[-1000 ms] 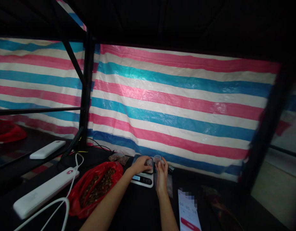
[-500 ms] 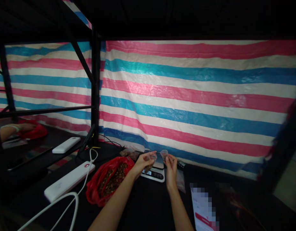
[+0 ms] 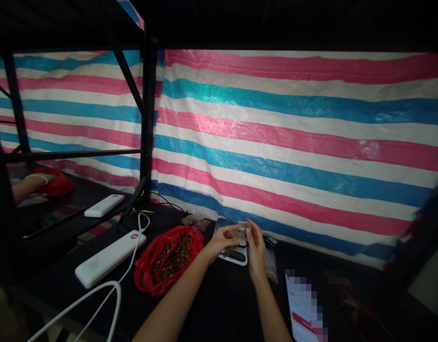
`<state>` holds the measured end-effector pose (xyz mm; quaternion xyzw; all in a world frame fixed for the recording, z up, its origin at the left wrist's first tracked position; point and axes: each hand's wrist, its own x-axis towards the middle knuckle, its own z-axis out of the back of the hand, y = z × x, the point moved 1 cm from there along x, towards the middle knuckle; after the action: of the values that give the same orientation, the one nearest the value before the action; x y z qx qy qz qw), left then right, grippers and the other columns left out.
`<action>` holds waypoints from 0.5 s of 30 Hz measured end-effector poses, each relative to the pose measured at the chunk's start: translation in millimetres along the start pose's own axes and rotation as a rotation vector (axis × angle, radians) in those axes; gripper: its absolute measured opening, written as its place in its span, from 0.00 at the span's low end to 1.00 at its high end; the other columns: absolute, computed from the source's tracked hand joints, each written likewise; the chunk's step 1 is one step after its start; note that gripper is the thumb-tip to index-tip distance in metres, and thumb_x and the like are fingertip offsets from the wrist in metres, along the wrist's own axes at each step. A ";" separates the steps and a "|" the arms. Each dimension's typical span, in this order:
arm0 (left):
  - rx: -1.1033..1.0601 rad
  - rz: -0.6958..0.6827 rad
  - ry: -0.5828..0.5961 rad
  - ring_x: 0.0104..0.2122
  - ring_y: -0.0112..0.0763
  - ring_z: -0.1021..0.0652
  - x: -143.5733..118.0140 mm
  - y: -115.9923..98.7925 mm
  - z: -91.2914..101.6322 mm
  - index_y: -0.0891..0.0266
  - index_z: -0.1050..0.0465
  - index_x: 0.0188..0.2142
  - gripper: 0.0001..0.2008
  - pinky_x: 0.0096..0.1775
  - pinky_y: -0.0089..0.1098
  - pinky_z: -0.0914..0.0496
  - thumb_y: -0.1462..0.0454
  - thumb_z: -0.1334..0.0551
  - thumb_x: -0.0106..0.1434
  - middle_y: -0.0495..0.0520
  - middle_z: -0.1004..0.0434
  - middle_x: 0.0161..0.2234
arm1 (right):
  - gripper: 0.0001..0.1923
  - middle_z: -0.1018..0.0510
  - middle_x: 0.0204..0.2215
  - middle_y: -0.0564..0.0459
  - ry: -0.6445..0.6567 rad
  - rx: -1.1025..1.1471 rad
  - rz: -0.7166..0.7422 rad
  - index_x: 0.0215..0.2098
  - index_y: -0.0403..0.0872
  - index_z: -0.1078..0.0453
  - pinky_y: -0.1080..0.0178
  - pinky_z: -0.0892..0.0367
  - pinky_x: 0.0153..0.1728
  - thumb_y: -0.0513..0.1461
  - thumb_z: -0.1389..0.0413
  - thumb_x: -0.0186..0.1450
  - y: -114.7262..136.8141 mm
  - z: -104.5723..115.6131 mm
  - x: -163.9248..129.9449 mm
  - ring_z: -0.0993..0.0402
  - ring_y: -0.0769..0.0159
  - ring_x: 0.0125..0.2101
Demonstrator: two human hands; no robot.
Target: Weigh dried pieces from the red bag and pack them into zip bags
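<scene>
**Hands meet over the scale with a small clear cup**

The left hand (image 3: 224, 237) and the right hand (image 3: 255, 247) come together just above the digital scale (image 3: 233, 247), at the far middle of the dark worktop (image 3: 211, 308). Between them sits a small clear cup (image 3: 242, 227); the right hand's fingers pinch it from the right side, while the left hand's fingers curl against something small and pale next to it. Dim light and small size hide exactly what the left hand grips, and whether it also touches the cup I cannot tell.

The scale lies flat under both hands, its display edge facing near. Just left of it an open red plastic bag (image 3: 165, 261) holds brown seeds or beans. Small clear packets (image 3: 195, 221) with dark contents lie at the far side of the bag, close to the striped tarp (image 3: 293, 142) that forms the back wall.

Farther left, a long white power strip (image 3: 110, 259) lies on the worktop with a white cable (image 3: 97, 294) looping toward the near edge. A second white strip (image 3: 104, 205) rests on the neighbouring bench beyond a black frame post (image 3: 147, 133). At the far left, another person's arm (image 3: 26, 186) rests by a second red bag (image 3: 57, 183). To the near right, a phone (image 3: 304, 304) lies with its screen lit.
</scene>
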<state>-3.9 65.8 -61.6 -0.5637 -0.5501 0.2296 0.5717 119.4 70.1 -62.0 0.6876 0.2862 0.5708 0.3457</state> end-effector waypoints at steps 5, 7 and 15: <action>-0.024 0.006 0.036 0.33 0.30 0.28 -2.8 -6.7 -4.3 0.66 0.28 0.43 0.26 0.36 0.28 0.36 0.59 0.31 0.43 0.55 0.26 0.33 | 0.19 0.31 0.48 0.47 -0.006 -0.014 -0.002 0.45 0.46 0.34 0.56 0.45 0.50 0.46 0.49 0.58 1.5 0.2 -1.3 0.38 0.60 0.49; -0.017 0.016 0.042 0.32 0.29 0.28 -2.6 -5.8 -4.3 0.66 0.28 0.42 0.27 0.35 0.28 0.36 0.58 0.31 0.42 0.55 0.26 0.33 | 0.20 0.31 0.48 0.48 -0.015 -0.015 0.001 0.46 0.46 0.34 0.56 0.45 0.51 0.47 0.49 0.58 2.3 1.0 -1.4 0.38 0.59 0.50; -0.013 0.037 0.034 0.32 0.28 0.28 0.2 3.2 -0.1 0.66 0.30 0.45 0.27 0.35 0.26 0.37 0.60 0.31 0.45 0.54 0.27 0.31 | 0.22 0.29 0.46 0.48 -0.067 0.104 -0.080 0.47 0.48 0.35 0.55 0.42 0.47 0.48 0.49 0.58 -9.4 -0.5 -3.3 0.35 0.58 0.47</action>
<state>-2.5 66.8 -64.4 -0.5812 -0.5314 0.2271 0.5729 118.2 73.3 -71.4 0.7114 0.3309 0.5174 0.3415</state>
